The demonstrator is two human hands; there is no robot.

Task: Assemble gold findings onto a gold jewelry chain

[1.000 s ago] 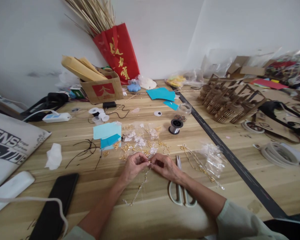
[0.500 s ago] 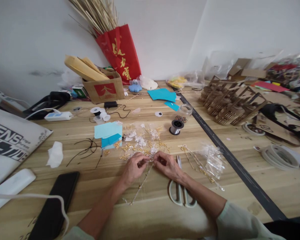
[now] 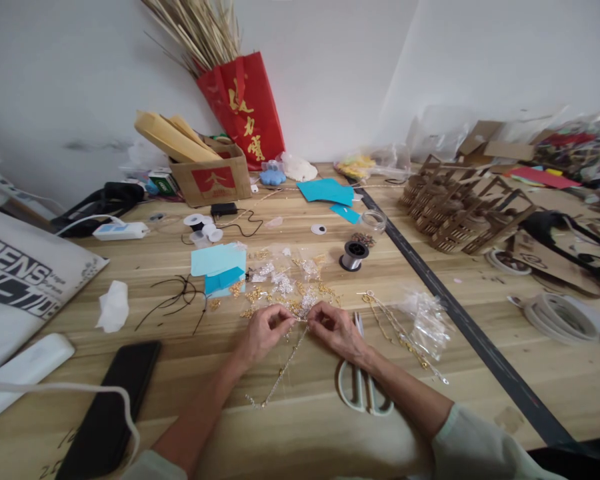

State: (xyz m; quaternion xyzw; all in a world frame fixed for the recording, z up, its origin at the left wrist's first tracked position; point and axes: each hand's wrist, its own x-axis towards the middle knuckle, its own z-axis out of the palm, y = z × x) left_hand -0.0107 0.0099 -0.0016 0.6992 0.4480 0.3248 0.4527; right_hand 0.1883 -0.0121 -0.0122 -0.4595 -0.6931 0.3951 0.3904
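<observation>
My left hand [image 3: 267, 328] and my right hand [image 3: 334, 327] are close together at the middle of the table, each with thumb and fingers pinched. Between them is the upper end of a beaded chain [image 3: 281, 373], which hangs down and curves left along the wood. Just behind the fingers lie clear and gold beads [image 3: 307, 298] on small plastic bags. White-handled scissors [image 3: 363, 387] lie partly under my right wrist. A spool of thin wire [image 3: 353, 256] stands behind my right hand.
Gold chains [image 3: 395, 327] and clear bags [image 3: 427, 320] lie to the right. Blue cards [image 3: 220, 263], black cords [image 3: 180, 297] and a black phone [image 3: 113, 407] are on the left. A glass jar [image 3: 371, 225] and brown wooden baskets [image 3: 465, 207] stand farther back.
My left hand has shifted slightly left, opening a small gap from my right hand. The view has moved a little. The chain still hangs between the hands.
</observation>
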